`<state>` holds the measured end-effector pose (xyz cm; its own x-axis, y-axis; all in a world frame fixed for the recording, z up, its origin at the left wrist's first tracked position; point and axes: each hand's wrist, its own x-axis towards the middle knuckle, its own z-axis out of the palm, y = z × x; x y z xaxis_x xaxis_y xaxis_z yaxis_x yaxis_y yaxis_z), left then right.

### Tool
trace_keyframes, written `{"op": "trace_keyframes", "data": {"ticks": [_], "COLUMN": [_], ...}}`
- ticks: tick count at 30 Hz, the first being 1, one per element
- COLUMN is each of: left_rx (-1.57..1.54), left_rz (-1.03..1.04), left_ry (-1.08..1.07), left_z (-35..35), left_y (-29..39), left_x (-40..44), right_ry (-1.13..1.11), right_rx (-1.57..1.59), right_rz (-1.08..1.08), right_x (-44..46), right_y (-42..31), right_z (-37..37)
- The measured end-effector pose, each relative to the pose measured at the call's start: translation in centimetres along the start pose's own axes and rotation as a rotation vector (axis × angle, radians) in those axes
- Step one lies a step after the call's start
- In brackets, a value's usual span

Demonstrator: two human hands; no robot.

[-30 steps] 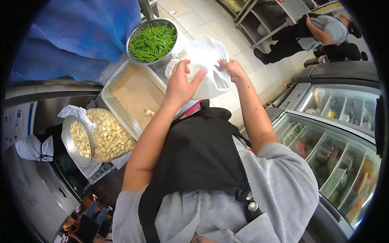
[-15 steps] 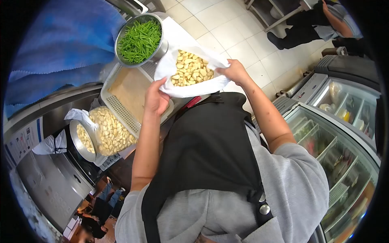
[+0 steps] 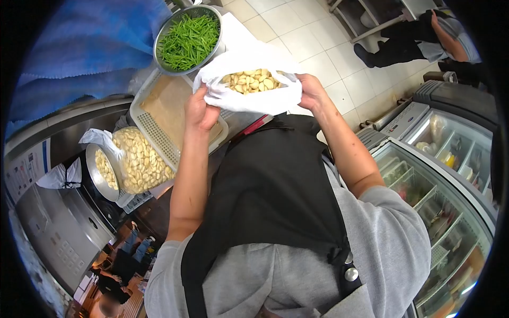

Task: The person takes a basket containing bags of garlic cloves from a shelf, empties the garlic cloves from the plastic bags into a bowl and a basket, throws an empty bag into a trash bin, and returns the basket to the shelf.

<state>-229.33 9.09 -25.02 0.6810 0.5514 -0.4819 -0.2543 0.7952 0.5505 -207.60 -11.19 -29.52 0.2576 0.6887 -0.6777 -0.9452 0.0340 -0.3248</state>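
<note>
Between my hands hangs a white plastic bag (image 3: 249,105) with its mouth spread partly open. Pale peeled garlic cloves (image 3: 254,81) show inside it. My left hand (image 3: 200,112) grips the bag's left edge, fingers closed on the plastic. The opposite edge is pinched by my right hand (image 3: 312,91). Just beyond the bag, a metal colander (image 3: 216,46) holds cut green stalks (image 3: 186,42). Under and left of the bag lies a pale perforated plastic basket (image 3: 159,139) with a brownish flat bottom.
At the left, a big clear bag of garlic cloves (image 3: 139,161) stands beside a metal bowl (image 3: 95,180) with more cloves. Glass-topped fridges (image 3: 429,196) line the right side. Another person's leg (image 3: 395,50) shows at upper right; someone else (image 3: 116,275) is at lower left.
The bag's mouth has narrowed, and fewer cloves show. Both hands have lifted the bag slightly upward in view, with the near rim folded up.
</note>
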Motion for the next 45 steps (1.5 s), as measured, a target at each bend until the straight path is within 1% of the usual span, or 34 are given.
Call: {"op": "trace_keyframes", "data": {"ticks": [1, 2, 3, 4, 5, 6, 7, 8, 10, 11, 13, 14, 16, 17, 21, 24, 26, 30, 32, 35, 39, 41, 42, 44, 45], "left_rx": [-0.085, -0.086, 0.094, 0.272, 0.269, 0.495, 0.720, 0.716, 0.964, 1.082, 1.070, 1.063, 1.007, 0.954, 0.828, 0.784, 0.754, 0.784, 0.817, 0.817, 0.785, 0.672, 0.667, 0.538, 0.531], "left_rz": [0.001, 0.002, 0.047, 0.090, 0.091, 0.055, 0.018, 0.016, 0.167, 0.149, 0.157, 0.162, 0.171, 0.184, 0.192, 0.174, 0.176, 0.173, 0.207, 0.217, 0.221, 0.339, 0.345, 0.324, 0.330], "left_ry": [-0.075, -0.076, -0.027, 0.023, 0.021, -0.002, -0.022, -0.018, 0.051, 0.128, 0.166, 0.204, 0.223, 0.233, 0.204, 0.231, 0.211, 0.210, 0.179, 0.171, 0.181, 0.014, 0.017, 0.058, 0.064], "left_z": [-0.2, -0.1, -0.2, -0.2, -0.5, -1.2, -1.4, -1.6, -0.9, -0.4, 0.0, -0.1, -0.6, -0.8, -0.3, -0.5, -0.4, -0.7, -1.1, -1.0, -0.9, -0.4, 0.1, 0.8, 1.0], "left_y": [0.3, 0.3, 0.1, -0.1, -0.6, -1.4, -1.9, -2.3, -2.5, -2.2, -2.1, -2.1, -2.5, -2.7, -3.1, -3.2, -3.2, -3.3, -3.8, -4.1, -4.9, -4.9, -4.7, -4.0, -3.4], "left_x": [-0.3, -0.3, -0.2, -0.2, 0.2, 0.9, 1.3, 1.8, 2.5, 2.7, 3.5, 3.7, 4.3, 4.5, 3.6, 3.3, 3.0, 2.9, 2.9, 2.6, 2.4, 1.9, 1.5, -0.3, -1.3], "right_ry": [-0.001, -0.058, -0.114, -0.112, -0.042, 0.029, 0.043, 0.045, 0.004, 0.005, -0.248, -0.247, -0.050, 0.009, 0.079, 0.093, 0.125, 0.188, 0.163, 0.108, 0.134, 0.036, 0.031, -0.117, -0.122], "right_rx": [-0.001, -0.002, -0.002, -0.004, -0.075, -0.145, -0.169, -0.172, -0.203, -0.206, -0.204, -0.208, -0.325, -0.366, -0.497, -0.467, -0.354, -0.387, -0.415, -0.417, -0.353, -0.290, -0.297, -0.262, -0.271], "right_rz": [0.000, -0.067, -0.134, -0.134, -0.135, -0.134, -0.124, -0.120, -0.101, -0.101, -0.179, -0.173, -0.220, -0.262, -0.291, -0.302, -0.308, -0.304, -0.273, -0.242, -0.269, -0.299, -0.298, -0.340, -0.335], "right_x": [0.1, 0.3, 0.2, 0.3, 0.5, 0.6, 0.7, 0.6, -1.2, -1.7, -2.3, -2.2, -1.9, -1.3, -1.8, -1.9, -1.3, -1.7, -2.7, -2.7, -3.4, -4.3, -4.7, -5.8, -6.4], "right_y": [-0.3, -0.8, -1.2, -1.3, -1.5, -1.6, -1.1, -1.0, -1.4, -1.1, -0.5, -0.7, -1.8, -2.3, -3.2, -3.2, -3.2, -3.5, -3.3, -3.2, -3.3, -3.3, -3.3, -3.0, -3.2], "right_z": [-0.3, -1.0, -0.9, -0.7, -0.4, 0.0, 0.8, 1.3, 3.6, 3.7, 4.0, 4.2, 4.4, 3.7, 3.3, 2.3, 1.2, 0.5, 0.9, -0.4, -0.3, 0.6, 1.1, 2.2, 2.8]}}
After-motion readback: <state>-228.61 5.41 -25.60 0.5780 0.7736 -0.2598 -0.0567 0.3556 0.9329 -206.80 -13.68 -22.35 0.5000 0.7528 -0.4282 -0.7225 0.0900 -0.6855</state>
